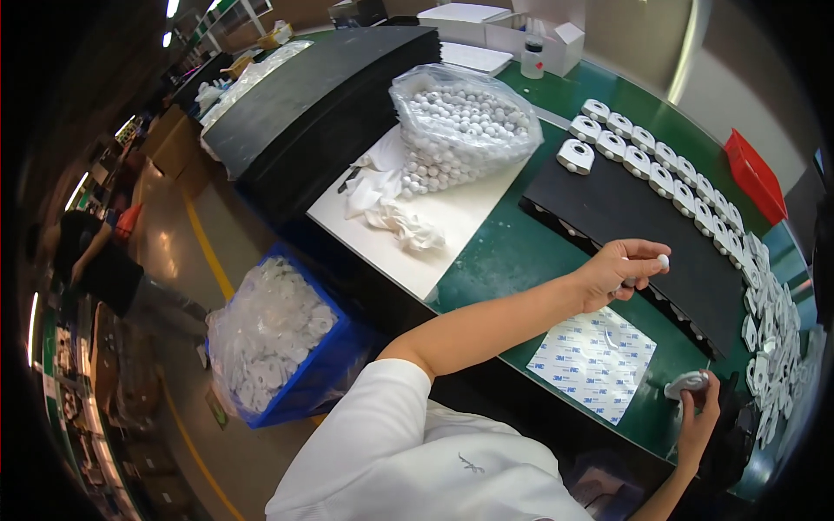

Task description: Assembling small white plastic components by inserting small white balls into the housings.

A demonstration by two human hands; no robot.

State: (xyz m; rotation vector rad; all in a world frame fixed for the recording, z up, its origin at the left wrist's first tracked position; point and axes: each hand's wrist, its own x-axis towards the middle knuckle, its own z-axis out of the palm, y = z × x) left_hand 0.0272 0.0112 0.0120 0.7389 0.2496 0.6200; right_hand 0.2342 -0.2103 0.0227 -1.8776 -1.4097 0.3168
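My left hand (611, 276) is raised over the workbench, pinching a small white ball (664, 260) between thumb and fingertip. Other small pieces seem tucked under its curled fingers, too hidden to name. Lower and to the right, my right hand (702, 415) grips a flat, rounded white plastic part (686, 384) by its edge. Between the hands and the bench's front edge lies a printed white sheet (595, 360). Just beyond my left hand, a black board (621, 204) carries rows of similar white parts (637, 162), each with a dark round opening.
A clear bag of white balls (469, 122) stands on a white board (408, 260) beside crumpled white cloth (404, 221). Loose white parts (773, 365) pile up at right, near a red tray (754, 174). A blue bin (304, 373) sits at left; another person (104, 260) stands beyond.
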